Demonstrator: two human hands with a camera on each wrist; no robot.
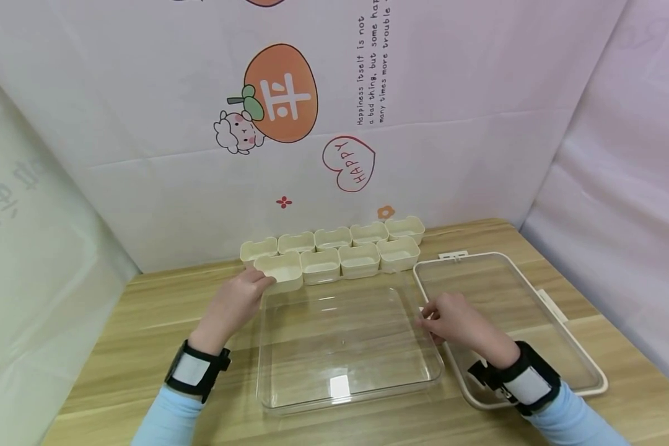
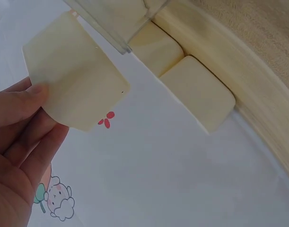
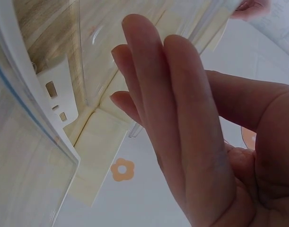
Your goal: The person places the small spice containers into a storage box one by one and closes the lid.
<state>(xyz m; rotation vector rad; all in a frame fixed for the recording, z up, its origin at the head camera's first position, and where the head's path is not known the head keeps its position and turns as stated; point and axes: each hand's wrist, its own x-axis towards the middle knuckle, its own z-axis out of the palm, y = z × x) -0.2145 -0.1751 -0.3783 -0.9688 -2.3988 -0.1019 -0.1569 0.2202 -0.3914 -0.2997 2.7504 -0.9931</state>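
Observation:
My left hand (image 1: 240,303) pinches a small cream plastic bin (image 1: 281,275) by its near left side, thumb on one face and fingers on the other. In the left wrist view this bin (image 2: 78,71) is lifted and tilted. It overlaps the far left corner of a clear, shallow plastic box (image 1: 342,353). My right hand (image 1: 459,319) is by the box's right side, fingertips right at the wall. The right wrist view shows its fingers (image 3: 196,109) extended side by side, holding nothing.
More cream bins (image 1: 359,260) stand in two rows behind the box, against the printed white cloth (image 1: 451,155). A clear lid (image 1: 513,322) with a cream frame and clips lies on the wooden table (image 1: 150,322) at the right, under my right forearm.

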